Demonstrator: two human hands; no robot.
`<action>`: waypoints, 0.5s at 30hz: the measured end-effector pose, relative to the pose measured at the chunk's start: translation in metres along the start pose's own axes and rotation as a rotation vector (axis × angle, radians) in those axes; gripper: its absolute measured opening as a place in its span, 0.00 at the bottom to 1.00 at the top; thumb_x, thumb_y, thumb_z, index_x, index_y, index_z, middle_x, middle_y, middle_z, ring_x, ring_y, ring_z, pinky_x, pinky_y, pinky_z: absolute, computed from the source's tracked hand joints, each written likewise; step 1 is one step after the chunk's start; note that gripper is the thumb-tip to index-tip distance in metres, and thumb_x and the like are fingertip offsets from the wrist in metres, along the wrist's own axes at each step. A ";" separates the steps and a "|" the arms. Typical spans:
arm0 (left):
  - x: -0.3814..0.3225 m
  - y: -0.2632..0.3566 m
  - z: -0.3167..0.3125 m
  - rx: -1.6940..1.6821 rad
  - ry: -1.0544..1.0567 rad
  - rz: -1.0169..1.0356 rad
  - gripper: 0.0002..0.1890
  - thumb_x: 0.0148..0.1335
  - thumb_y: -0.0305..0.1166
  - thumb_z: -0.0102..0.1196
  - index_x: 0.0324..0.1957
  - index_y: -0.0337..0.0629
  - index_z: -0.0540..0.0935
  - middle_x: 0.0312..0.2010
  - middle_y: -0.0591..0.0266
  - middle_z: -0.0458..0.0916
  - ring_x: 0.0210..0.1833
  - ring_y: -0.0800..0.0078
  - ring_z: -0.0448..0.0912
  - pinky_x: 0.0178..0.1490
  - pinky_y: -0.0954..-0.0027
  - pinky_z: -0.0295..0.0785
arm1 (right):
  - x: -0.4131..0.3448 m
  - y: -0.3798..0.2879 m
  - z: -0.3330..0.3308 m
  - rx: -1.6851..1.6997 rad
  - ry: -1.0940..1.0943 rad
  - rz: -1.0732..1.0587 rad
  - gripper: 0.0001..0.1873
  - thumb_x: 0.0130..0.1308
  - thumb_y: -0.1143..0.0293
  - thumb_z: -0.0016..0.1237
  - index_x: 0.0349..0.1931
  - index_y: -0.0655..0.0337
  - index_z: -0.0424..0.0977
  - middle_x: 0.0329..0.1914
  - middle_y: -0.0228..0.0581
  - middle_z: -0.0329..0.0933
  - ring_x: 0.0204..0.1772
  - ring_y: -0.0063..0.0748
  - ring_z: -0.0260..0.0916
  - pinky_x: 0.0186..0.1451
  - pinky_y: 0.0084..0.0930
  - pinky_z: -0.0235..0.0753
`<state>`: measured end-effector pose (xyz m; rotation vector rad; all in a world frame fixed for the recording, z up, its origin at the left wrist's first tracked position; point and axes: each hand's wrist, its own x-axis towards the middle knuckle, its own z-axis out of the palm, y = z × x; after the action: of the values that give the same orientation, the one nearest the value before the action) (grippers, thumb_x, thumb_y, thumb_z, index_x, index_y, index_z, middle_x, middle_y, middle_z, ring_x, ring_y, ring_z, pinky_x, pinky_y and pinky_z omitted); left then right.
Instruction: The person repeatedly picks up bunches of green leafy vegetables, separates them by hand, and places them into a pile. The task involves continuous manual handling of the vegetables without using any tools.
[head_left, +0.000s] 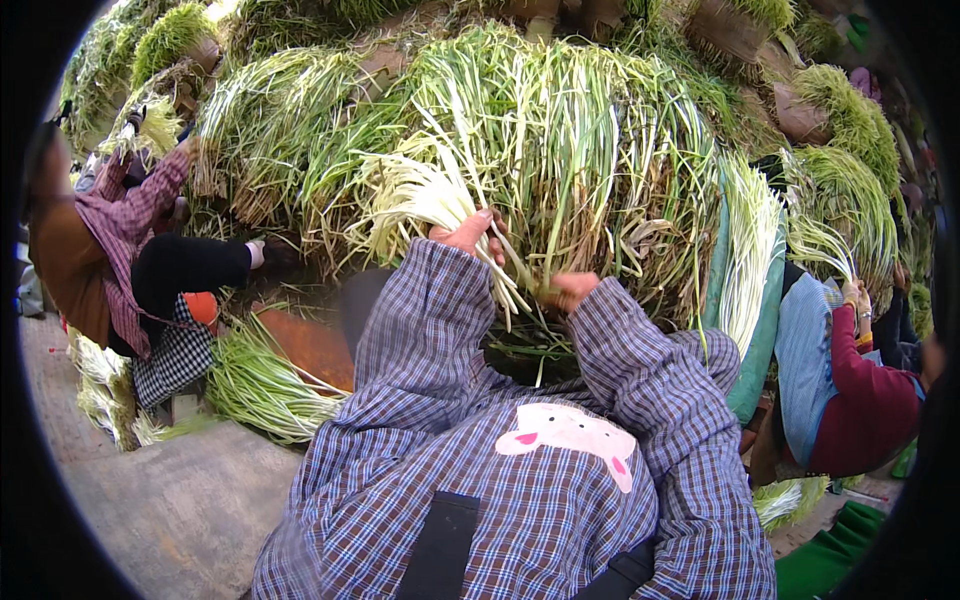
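Note:
My left hand is closed around a bundle of pale, leafy stalks, probably blanched garlic chives or garlic shoots. Their yellowish leaves fan up to the left, and the white lower ends stick out below my fist. One thicker stalk slants down from this hand toward my right. Motion blurs my right hand, whose fingertips are at the lower end of stalks; whether they pinch one is unclear. Right behind both hands rises a big heap of green and white stalks, with brown, withered leaves low down.
White stalks lie in a green sheet at my right. Greener stalks rest at my left by a rusty-orange surface. One person sits to the left, another to the right. More bundles stand behind.

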<state>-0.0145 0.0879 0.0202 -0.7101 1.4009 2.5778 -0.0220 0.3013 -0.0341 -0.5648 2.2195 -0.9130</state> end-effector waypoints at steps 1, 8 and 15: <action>-0.001 -0.001 -0.002 -0.050 0.102 0.001 0.07 0.58 0.28 0.49 0.35 0.34 0.72 0.25 0.56 0.75 0.19 0.73 0.72 0.22 0.68 0.73 | -0.005 0.010 0.003 -0.228 -0.168 0.044 0.10 0.59 0.65 0.46 0.36 0.62 0.73 0.28 0.39 0.75 0.30 0.31 0.71 0.36 0.25 0.74; 0.003 0.012 -0.024 -0.098 0.072 0.230 0.08 0.57 0.27 0.49 0.35 0.30 0.72 0.26 0.54 0.76 0.17 0.73 0.73 0.20 0.70 0.74 | -0.058 0.030 0.000 -0.714 -0.563 0.139 0.10 0.60 0.67 0.45 0.37 0.63 0.73 0.31 0.42 0.74 0.34 0.33 0.71 0.42 0.26 0.73; 0.006 0.004 -0.024 -0.046 -0.171 0.019 0.11 0.59 0.31 0.48 0.40 0.33 0.70 0.28 0.56 0.75 0.20 0.74 0.73 0.25 0.71 0.74 | -0.033 -0.039 -0.026 -0.221 0.142 -0.272 0.23 0.57 0.63 0.48 0.51 0.64 0.64 0.49 0.47 0.64 0.43 0.38 0.69 0.49 0.28 0.71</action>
<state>-0.0127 0.0648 0.0094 -0.4718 1.3067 2.6213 -0.0124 0.3073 0.0220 -0.9501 2.4294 -0.8686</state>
